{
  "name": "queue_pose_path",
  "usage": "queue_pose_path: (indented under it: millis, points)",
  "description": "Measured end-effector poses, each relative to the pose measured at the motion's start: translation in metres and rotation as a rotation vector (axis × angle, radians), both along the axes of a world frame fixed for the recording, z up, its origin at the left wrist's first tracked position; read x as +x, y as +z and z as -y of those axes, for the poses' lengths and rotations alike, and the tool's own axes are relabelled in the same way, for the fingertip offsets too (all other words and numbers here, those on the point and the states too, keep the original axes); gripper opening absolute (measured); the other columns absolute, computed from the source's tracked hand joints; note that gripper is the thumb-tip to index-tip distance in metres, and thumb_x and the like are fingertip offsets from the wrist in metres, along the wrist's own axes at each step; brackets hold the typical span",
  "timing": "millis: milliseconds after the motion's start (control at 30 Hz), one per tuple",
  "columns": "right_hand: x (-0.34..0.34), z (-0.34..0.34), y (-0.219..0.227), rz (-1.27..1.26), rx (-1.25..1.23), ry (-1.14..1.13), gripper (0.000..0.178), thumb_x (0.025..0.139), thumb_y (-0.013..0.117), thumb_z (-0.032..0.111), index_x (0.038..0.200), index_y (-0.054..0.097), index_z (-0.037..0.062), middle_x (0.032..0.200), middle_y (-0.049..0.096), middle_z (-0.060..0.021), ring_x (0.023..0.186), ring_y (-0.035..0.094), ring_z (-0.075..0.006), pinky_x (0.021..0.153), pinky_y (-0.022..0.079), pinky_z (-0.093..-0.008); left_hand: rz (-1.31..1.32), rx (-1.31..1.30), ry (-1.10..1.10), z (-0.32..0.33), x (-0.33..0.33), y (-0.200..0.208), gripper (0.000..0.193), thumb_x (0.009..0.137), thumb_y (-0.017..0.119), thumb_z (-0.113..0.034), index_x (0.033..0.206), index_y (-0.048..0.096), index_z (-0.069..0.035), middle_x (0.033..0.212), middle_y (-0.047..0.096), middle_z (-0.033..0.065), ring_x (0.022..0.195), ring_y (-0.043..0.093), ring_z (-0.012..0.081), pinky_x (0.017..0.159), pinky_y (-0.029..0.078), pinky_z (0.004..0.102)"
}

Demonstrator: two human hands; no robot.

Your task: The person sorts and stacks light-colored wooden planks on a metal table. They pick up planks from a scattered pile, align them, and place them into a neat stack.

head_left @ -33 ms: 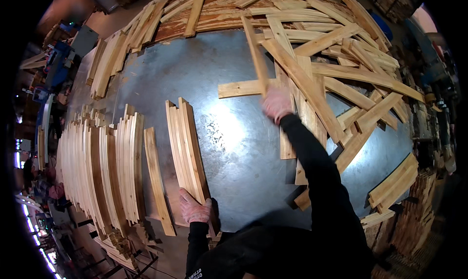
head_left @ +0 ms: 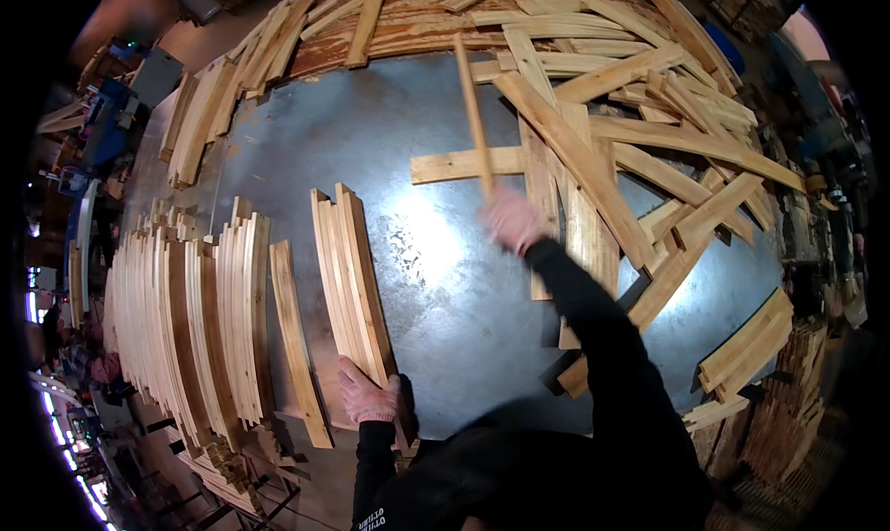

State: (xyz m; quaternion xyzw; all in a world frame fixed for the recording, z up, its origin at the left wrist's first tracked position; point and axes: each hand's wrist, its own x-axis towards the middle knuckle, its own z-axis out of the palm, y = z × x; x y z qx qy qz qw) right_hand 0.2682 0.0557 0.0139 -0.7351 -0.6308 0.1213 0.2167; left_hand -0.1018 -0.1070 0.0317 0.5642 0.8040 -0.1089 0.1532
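My right hand (head_left: pixel 510 220), in a pinkish glove and blurred, is shut on the near end of a thin wooden slat (head_left: pixel 473 114) that points away from me over the metal table (head_left: pixel 445 290). My left hand (head_left: pixel 366 398), also gloved, rests on the near end of a small bundle of slats (head_left: pixel 350 281) standing on edge. A single slat (head_left: pixel 297 345) lies flat just left of that bundle. A short board (head_left: pixel 454 165) lies crosswise under the held slat.
Long rows of slats on edge (head_left: pixel 185 318) fill the table's left side. A loose heap of crossed boards (head_left: pixel 630 132) covers the far and right parts. A small stack (head_left: pixel 746 345) sits at the right edge; more boards (head_left: pixel 209 114) lie far left.
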Motion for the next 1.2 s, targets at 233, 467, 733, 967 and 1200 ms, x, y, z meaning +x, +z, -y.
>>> queue_pose_path:
  millis: [233,467,733,967,1200]
  points:
    - [-0.156,0.132,0.061,-0.604,-0.78,0.723,0.045,0.1,0.046,0.034,0.101,0.066,-0.0057,0.11,0.069,-0.024,0.114,0.062,-0.0369,0.113,0.04,-0.0456,0.064,0.174,-0.122,-0.013,0.011,-0.004,0.122,0.071,0.08,-0.057,0.157,0.016,0.0,0.155,0.027,0.0352,0.142,0.033,0.0479,0.114,0.034,0.0522]
    - [0.142,0.066,0.009,0.441,-0.066,-0.385,0.094,0.08,0.073,0.058,0.147,0.037,0.0039,0.127,0.06,-0.0247,0.114,0.06,-0.0384,0.093,0.049,-0.048,-0.034,0.125,-0.079,-0.02,0.019,0.004,0.121,0.067,0.083,-0.049,0.156,0.017,0.0,0.152,0.033,0.0337,0.133,0.044,0.0472,0.109,0.039,0.0498]
    - [-0.064,0.079,0.052,-0.537,-0.581,0.212,0.049,0.097,0.052,0.053,0.104,0.07,0.0068,0.089,0.071,-0.0173,0.083,0.067,-0.0365,0.078,0.054,-0.0437,0.002,0.215,-0.129,-0.011,0.002,-0.008,0.128,0.067,0.078,-0.067,0.156,0.017,0.002,0.152,0.029,0.0341,0.132,0.043,0.0487,0.108,0.037,0.0537]
    - [-0.129,0.059,-0.029,0.218,-0.063,0.02,0.082,0.091,0.062,0.05,0.153,0.035,0.0033,0.153,0.04,-0.0239,0.143,0.037,-0.0353,0.119,0.023,-0.0527,-0.035,0.227,-0.188,-0.012,0.015,0.006,0.12,0.067,0.078,-0.064,0.151,0.025,0.003,0.149,0.032,0.0353,0.135,0.037,0.0507,0.109,0.034,0.0576]
    - [-0.017,0.012,0.001,0.235,-0.371,-0.229,0.108,0.072,0.083,0.043,0.157,0.021,0.017,0.156,0.03,-0.0298,0.128,0.052,-0.0486,0.101,0.049,-0.05,0.067,0.092,-0.068,-0.017,0.013,0.018,0.119,0.063,0.081,-0.058,0.153,0.026,-0.002,0.154,0.027,0.0317,0.135,0.037,0.0469,0.108,0.035,0.0562]
